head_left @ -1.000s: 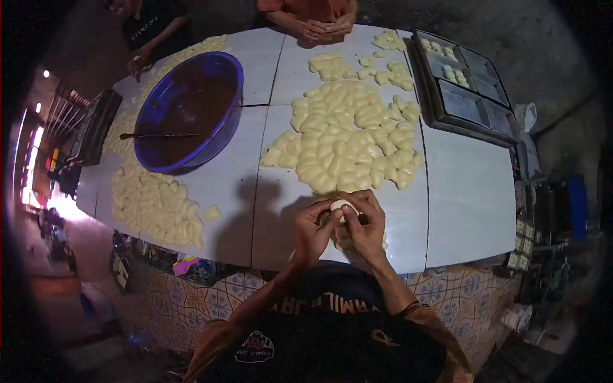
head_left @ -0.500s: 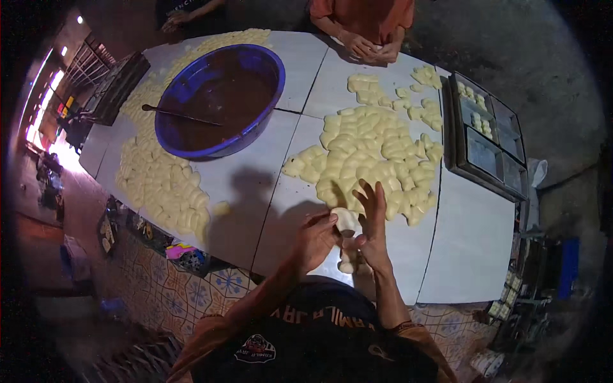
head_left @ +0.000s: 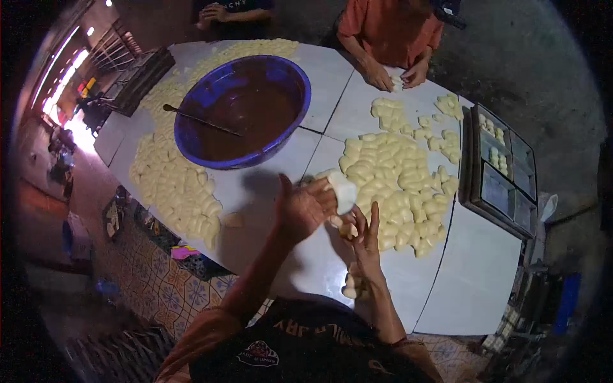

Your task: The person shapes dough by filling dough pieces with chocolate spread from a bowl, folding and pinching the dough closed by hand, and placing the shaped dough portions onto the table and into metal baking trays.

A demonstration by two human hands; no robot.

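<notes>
- right now the left hand [head_left: 305, 207] is raised over the table [head_left: 472, 268], fingers curled around a pale dough piece [head_left: 343, 190] that sticks out past the fingertips toward the dough pile [head_left: 396, 185].
- the piece is off the table, above its near middle, between the blue bowl [head_left: 242, 108] and the pile; its long axis runs roughly up-down in the view, tilted a little.
- the right hand [head_left: 365, 246] sits just below and to the right of the piece, fingers spread and pointing up at it, index and middle apart; it is close to the piece but whether it touches it cannot be told.
- something pale shows at the right palm and wrist, perhaps more dough; too blurred to be sure.
- the left hand is the one on the piece; the right is the nearer to the pile.
- the bowl holds a dark brown filling with a spoon [head_left: 201, 120] lying across it, well to the left of both hands.
- a second spread of dough [head_left: 175, 185] lies along the left edge, well apart from the hands.
- across the table another person's hands [head_left: 396, 76] work a small piece; a tray [head_left: 498, 166] with filled compartments stands at the right, beside the pile.
</notes>
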